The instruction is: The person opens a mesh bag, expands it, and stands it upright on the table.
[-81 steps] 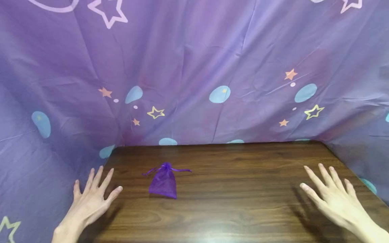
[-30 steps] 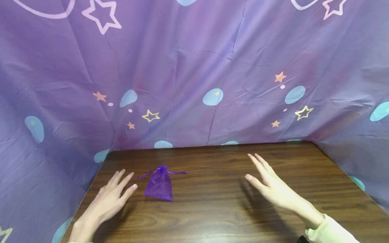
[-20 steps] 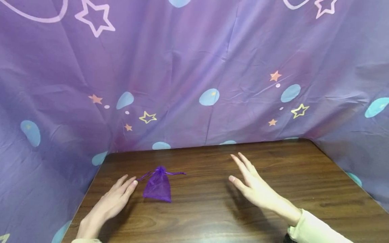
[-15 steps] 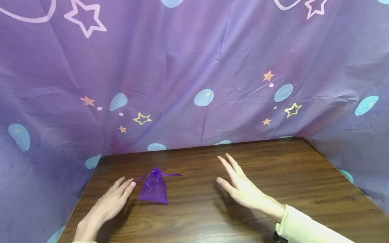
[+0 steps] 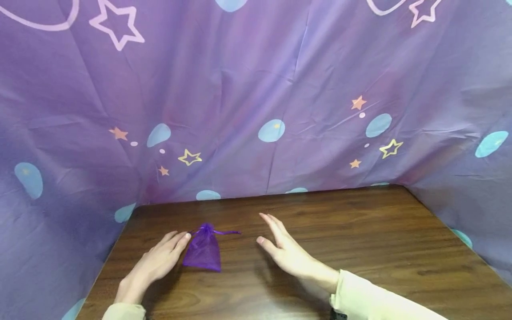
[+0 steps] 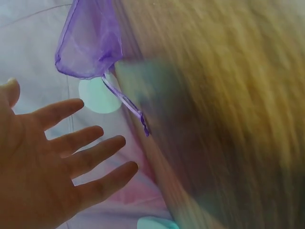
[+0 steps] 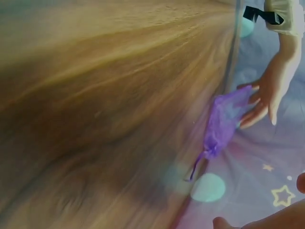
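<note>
A small purple mesh drawstring pouch (image 5: 203, 253) lies on the wooden table, its gathered neck pointing to the far side and one cord stretched to the right. My left hand (image 5: 158, 261) is just left of the pouch, thumb tip by the left cord; whether it touches the cord I cannot tell. In the left wrist view the fingers of the left hand (image 6: 43, 157) are spread and apart from the pouch (image 6: 90, 43). My right hand (image 5: 290, 255) hovers over the table to the pouch's right, fingers extended, holding nothing. The right wrist view shows only parts of it.
The dark brown wooden table (image 5: 360, 231) reaches back to a purple curtain (image 5: 240, 98) printed with stars and blue ovals. The curtain also hangs along the left and right sides. Pale sleeves (image 5: 376, 298) cover the forearms.
From the sides of the table, both hands have moved inward towards the pouch. The right hand has come far to the left, the left hand a little to the right. The pouch lies as before.
</note>
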`<control>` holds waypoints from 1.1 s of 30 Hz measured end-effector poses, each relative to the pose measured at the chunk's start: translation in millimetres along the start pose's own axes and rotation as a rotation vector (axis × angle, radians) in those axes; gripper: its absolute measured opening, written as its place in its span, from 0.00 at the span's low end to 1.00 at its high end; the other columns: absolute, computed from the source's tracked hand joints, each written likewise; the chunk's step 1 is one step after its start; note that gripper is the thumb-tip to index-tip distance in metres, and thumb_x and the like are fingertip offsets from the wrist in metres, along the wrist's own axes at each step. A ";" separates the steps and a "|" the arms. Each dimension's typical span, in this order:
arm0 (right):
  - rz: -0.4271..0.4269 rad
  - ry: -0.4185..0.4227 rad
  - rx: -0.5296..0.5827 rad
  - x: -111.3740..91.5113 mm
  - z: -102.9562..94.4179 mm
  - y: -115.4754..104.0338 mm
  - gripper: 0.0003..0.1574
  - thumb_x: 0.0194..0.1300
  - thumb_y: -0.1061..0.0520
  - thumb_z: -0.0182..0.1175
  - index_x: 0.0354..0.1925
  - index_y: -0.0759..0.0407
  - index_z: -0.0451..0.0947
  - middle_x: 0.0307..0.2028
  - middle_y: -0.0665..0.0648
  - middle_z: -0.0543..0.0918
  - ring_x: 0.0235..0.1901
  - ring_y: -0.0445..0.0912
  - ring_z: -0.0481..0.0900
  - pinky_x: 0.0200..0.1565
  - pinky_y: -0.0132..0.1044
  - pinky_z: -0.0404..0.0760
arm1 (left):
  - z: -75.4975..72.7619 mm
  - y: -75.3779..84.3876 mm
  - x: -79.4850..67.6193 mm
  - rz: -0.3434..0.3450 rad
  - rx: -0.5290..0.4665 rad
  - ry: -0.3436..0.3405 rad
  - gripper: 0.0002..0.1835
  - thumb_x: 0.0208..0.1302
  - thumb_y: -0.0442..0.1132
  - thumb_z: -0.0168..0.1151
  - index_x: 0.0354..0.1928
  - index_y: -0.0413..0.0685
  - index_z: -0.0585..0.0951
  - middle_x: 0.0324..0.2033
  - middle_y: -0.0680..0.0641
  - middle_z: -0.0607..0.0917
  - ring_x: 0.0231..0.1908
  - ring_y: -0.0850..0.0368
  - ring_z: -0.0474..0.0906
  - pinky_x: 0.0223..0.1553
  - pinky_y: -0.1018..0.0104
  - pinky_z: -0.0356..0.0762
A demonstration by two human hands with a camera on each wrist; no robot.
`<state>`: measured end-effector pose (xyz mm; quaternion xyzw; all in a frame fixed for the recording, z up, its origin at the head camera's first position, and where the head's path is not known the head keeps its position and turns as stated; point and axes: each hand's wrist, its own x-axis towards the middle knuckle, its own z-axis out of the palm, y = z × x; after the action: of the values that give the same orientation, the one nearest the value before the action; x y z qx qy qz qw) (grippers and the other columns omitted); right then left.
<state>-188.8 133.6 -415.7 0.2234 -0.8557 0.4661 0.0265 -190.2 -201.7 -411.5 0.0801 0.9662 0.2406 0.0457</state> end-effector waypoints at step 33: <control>0.462 0.018 0.741 63.6 99.3 -16.2 0.22 0.67 0.59 0.52 0.55 0.71 0.67 0.49 0.66 0.74 0.47 0.56 0.73 0.43 0.47 0.78 | 12.8 -1.4 54.2 0.082 -0.123 0.013 0.19 0.65 0.42 0.64 0.50 0.34 0.80 0.35 0.42 0.86 0.35 0.50 0.83 0.41 0.50 0.79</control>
<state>-223.2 23.0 -442.8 0.0166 -0.6579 0.7373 -0.1528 -242.0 -187.4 -426.0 0.1153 0.9458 0.3016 0.0343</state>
